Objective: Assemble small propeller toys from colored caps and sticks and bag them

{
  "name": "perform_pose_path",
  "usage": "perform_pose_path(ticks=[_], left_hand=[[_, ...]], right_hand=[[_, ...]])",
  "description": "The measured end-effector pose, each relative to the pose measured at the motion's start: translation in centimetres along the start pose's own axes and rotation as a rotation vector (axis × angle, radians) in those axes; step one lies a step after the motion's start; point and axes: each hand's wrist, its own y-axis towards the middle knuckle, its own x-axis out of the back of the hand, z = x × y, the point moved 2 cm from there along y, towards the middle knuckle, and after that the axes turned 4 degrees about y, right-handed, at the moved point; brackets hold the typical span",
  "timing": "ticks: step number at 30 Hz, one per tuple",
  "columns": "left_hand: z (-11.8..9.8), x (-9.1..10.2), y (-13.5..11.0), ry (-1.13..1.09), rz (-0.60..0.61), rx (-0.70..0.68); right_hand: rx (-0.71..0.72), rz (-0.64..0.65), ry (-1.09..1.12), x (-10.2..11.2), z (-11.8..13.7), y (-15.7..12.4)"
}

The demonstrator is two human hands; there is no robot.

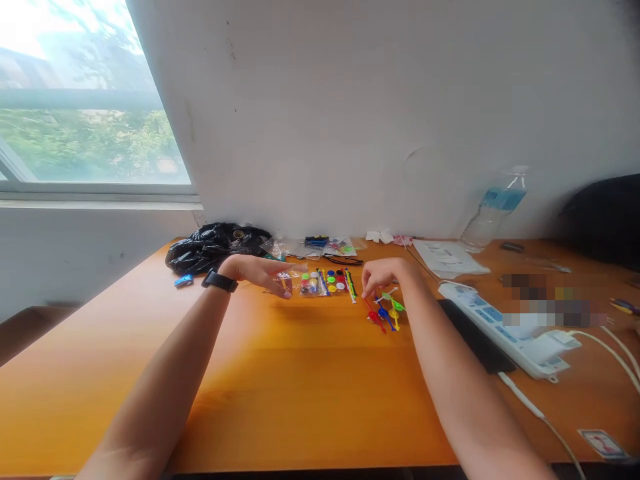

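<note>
My left hand (260, 272), with a dark watch (220, 281) on its wrist, hovers with fingers stretched out beside a clear plastic bag (310, 287) of small coloured pieces. It grips nothing that I can see. My right hand (384, 272) has its fingertips pinched at the upper end of a red plastic stick piece (376, 319). Beside that lie similar blue (383, 312), yellow (394, 317) and green (397, 305) pieces, each with a round part on a thin stick. Several coloured discs (341, 280) and a bundle of thin sticks (350, 285) rest between my hands.
A black plastic bag (215, 247) and a small blue packet (183, 281) sit at the left. By the wall stands a tilted-looking clear bottle (495, 207). A white power strip (500, 327), cables and a dark phone-like slab (475, 337) lie right of my right forearm.
</note>
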Motion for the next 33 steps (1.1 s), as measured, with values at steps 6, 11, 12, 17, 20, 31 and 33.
perform_pose_path(ticks=[6,11,12,17,20,31,33], left_hand=[[-0.4,0.1,-0.3,-0.037,-0.034,0.084],[-0.9,-0.2,-0.7,-0.170,-0.020,0.145],[-0.9,-0.3,-0.8,-0.183,-0.017,0.160],[-0.5,-0.1,-1.0,-0.228,0.015,0.136],[-0.7,0.0,-1.3,-0.282,0.034,0.084],[-3.4,0.1,-2.0,-0.404,0.032,-0.135],[-3.2,0.0,-2.0,-0.422,0.016,-0.132]], right_hand=[[0.055,0.065,0.013,-0.4,-0.8,0.8],[0.133,0.091,0.089,-0.8,-0.9,1.4],[0.138,0.103,0.106,-0.9,-0.9,1.5],[0.254,0.116,0.231,-0.9,-0.5,0.7],[0.472,0.078,0.340,-0.1,0.4,-1.8],[0.846,-0.905,0.927,3.2,5.4,-9.2],[0.878,-0.938,0.949,3.0,6.6,-9.1]])
